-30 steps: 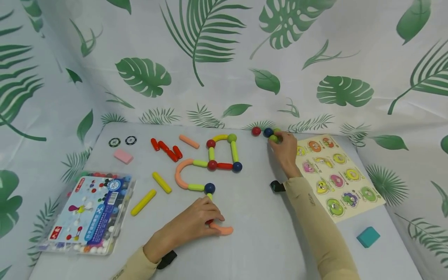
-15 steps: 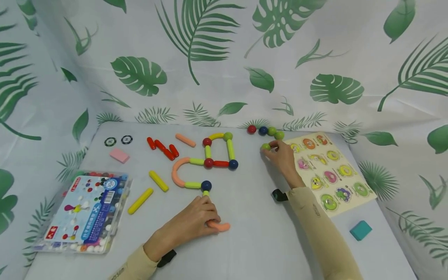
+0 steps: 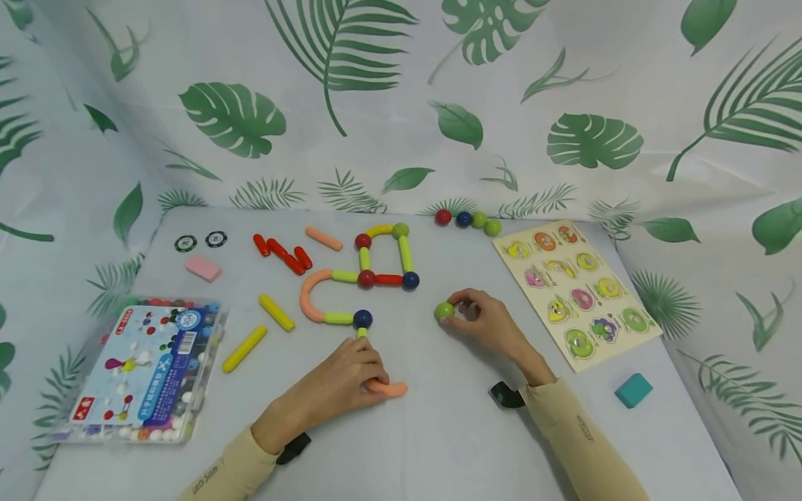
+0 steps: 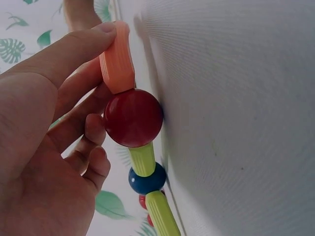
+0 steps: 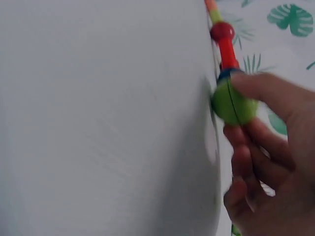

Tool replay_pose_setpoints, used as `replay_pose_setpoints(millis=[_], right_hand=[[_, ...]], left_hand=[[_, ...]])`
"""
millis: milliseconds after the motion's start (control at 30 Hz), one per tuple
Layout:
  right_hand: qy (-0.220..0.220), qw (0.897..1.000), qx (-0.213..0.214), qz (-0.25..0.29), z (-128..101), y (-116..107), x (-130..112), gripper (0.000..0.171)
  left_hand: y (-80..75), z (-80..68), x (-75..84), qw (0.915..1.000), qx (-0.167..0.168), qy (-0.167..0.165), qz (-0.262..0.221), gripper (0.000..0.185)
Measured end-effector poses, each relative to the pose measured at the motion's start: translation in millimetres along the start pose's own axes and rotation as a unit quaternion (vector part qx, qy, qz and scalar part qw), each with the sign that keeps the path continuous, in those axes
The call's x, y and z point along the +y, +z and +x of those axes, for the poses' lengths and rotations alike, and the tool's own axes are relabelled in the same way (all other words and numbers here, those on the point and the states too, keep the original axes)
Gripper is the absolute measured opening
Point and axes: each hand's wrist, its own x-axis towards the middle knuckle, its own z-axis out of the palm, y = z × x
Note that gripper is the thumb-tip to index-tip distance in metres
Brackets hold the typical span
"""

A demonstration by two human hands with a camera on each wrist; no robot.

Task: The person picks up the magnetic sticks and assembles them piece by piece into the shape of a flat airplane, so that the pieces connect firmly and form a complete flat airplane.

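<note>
Leafy green-and-white cloth hanging behind and around a pale grey tabletop (image 3: 451,431).

On the left edge, a clear plastic box (image 3: 134,369) full of little balls. On the right, a yellow puzzle board (image 3: 576,292) with round picture pieces. Near the middle, a chain of sticks and balls (image 3: 370,278), red, blue, green, yellow and orange, lying flat.

Left hand (image 3: 341,386) resting at the near end of that chain. Fingers (image 4: 74,46) curled, pinching a curved orange stick (image 4: 117,59) that joins a red ball (image 4: 133,117). Past the red ball, a short green stick, then a blue ball.

Right hand (image 3: 485,323) to the right of the chain, down on the tabletop. Fingers (image 5: 268,91) pinching a green ball (image 3: 444,310) at its side, ball touching the tabletop, well apart from the left hand.

Far back, a row of four balls (image 3: 467,220), red, blue and two green. Loose yellow sticks (image 3: 260,328) and red sticks (image 3: 282,254) on the left. A teal block (image 3: 633,390) near the right front, a pink block (image 3: 203,268) at back left, two round chips (image 3: 200,241) beside it.
</note>
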Motion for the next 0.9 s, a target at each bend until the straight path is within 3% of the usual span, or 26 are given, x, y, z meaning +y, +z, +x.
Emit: replay_pose_setpoints(millis=[233,400,600,900], right_hand=[[-0.049,0.992,-0.105,0.043,-26.7,16.0,-18.7,0.034],[-0.071,0.985,-0.151,0.054,-40.7,23.9,-30.6,0.036],[-0.092,0.977,-0.184,0.055,-43.9,29.6,-40.5,0.036],[-0.085,0.977,-0.192,0.047,-44.5,32.3,-45.5,0.036]], left_hand=[[-2.2,1.3,-0.5,1.0,0.0,-0.002,0.001,0.017],[-1.5,1.0,0.3,1.0,0.004,0.003,-0.003,0.016],[-1.1,0.1,-0.9,0.9999,0.01,0.007,-0.006,0.018],[-0.4,0.5,-1.6,0.9998,0.017,0.012,-0.001,0.019]])
